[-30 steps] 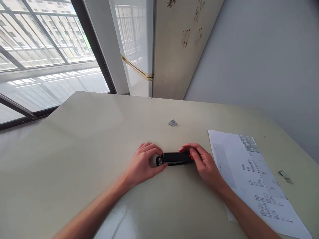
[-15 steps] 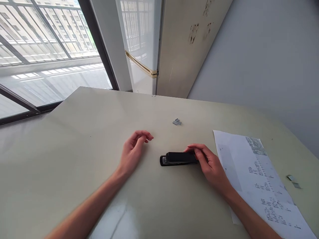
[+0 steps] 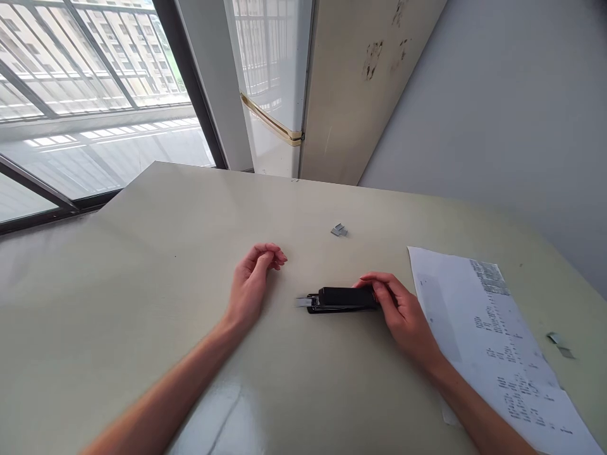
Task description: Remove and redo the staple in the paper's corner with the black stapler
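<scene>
Near the middle of the surface, my right hand grips a black stapler by its rear end.

My right thumb and fingers close on that end, while my left hand waits beside the front, loosely curled; I see nothing in it, but can't tell whether something small hides inside. A blurred metal strip juts from the stapler's front toward my left side. To handle this well, I'd judge, I should keep the base flat, press the rear evenly and leave my left fingertips out of the strip's path. Beyond lie small grey staple pieces, well apart from the stapler; a printed sheet lies right of it, with more grey bits past the sheet's far edge.
</scene>
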{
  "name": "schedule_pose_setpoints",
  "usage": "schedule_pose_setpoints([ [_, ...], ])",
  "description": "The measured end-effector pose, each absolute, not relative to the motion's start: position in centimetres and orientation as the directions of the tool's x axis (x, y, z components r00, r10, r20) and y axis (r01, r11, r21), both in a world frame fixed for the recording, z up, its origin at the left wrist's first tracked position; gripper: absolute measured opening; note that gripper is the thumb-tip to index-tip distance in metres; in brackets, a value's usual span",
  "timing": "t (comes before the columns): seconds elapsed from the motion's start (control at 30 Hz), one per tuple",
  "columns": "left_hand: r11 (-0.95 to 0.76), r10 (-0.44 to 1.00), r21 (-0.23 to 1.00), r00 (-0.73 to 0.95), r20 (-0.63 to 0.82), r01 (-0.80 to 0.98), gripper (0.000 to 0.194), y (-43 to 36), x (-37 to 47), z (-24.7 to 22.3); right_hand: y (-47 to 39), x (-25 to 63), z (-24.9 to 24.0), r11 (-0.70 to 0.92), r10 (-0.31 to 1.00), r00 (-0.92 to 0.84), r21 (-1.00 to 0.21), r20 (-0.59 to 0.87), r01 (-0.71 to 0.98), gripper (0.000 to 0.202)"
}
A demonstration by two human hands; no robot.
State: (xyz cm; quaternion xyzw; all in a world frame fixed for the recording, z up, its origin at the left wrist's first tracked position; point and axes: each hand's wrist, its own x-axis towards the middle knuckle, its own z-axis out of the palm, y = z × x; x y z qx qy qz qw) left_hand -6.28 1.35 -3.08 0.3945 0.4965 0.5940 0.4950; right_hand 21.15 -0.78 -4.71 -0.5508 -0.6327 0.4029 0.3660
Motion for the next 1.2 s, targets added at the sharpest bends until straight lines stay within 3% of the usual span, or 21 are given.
schedule_pose_setpoints([
  [0.23,-0.007,0.981,0.974,-0.19,-0.037,-0.225,0.012,1.3,-6.3,-3.0,-0.5,21.4,-5.0,0.07,0.987,-0.159,-0.917,0.007,0.393,0.032],
  [0.37,-0.014,0.991,0.971,-0.133,-0.019,-0.241,0.014,1.3,-6.2,-3.1,-0.5,21.6,-4.5,0.094,0.963,-0.27,-0.924,-0.011,0.37,0.033],
  [0.47,0.002,0.997,0.948,-0.076,-0.027,-0.317,0.019,1.4,-6.2,-3.0,-0.7,21.4,-4.1,0.145,0.937,-0.349,-0.892,-0.015,0.428,0.035],
  [0.57,0.042,0.999,0.913,-0.007,-0.049,-0.405,0.025,1.5,-6.1,-3.0,-0.7,21.1,-4.0,0.137,0.947,-0.322,-0.872,-0.024,0.469,0.03],
  [0.77,0.206,0.975,0.811,0.183,-0.124,-0.548,0.033,1.2,-5.6,-3.5,-1.0,20.9,-2.4,-0.089,0.939,-0.261,-0.891,-0.224,0.446,0.038],
  [0.93,0.389,0.918,0.646,0.338,-0.209,-0.657,0.034,0.2,-4.9,-3.6,-1.4,20.2,-0.3,-0.253,0.905,-0.238,-0.896,-0.352,0.365,0.042],
  [1.07,0.427,0.903,0.479,0.334,-0.27,-0.767,0.026,0.0,-4.8,-3.6,-1.6,19.2,0.1,-0.467,0.784,-0.358,-0.862,-0.507,0.198,0.047],
  [1.2,0.388,0.912,0.457,0.261,-0.318,-0.8,0.017,0.1,-5.1,-3.4,-2.2,17.9,-0.4,-0.612,0.684,-0.409,-0.78,-0.603,0.127,0.046],
])
